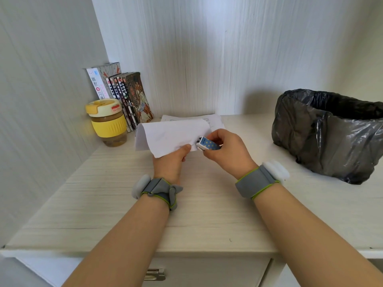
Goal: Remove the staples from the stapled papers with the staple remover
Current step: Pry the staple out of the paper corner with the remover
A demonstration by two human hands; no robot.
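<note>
Setting: pale wood-grain bench [207, 204] sitting in a white panelled corner, a drawer handle showing below the front edge.
Bin: black-lined bin [331, 133] standing on the bench at the right, well apart from the hands.
Books: row of books [124, 94] leaning in the back left corner.
Jar: yellow-lidded jar [107, 121] standing just in front of the books.
Loose sheets: printed sheets [215, 119] lying flat behind the work.
Papers: stapled papers [172, 135] being held up off the bench at the middle, curling over at the top.
Left hand: left hand [172, 162] pinching the papers' lower edge, thumb on top, just beside the staple.
Right hand: right hand [226, 150] curling around the remover, squeezing it between thumb and fingers.
Remover: blue dotted remover [207, 144] meeting the papers' right edge, jaws facing the staple.
Staple: thin dark line left of the jaws; too small to tell whether it is being bitten yet.
Doing it well: probably keeping the left pinch close so the sheet stays taut, sliding the teeth fully under the staple, then squeezing slowly and lifting straight to avoid tearing.
</note>
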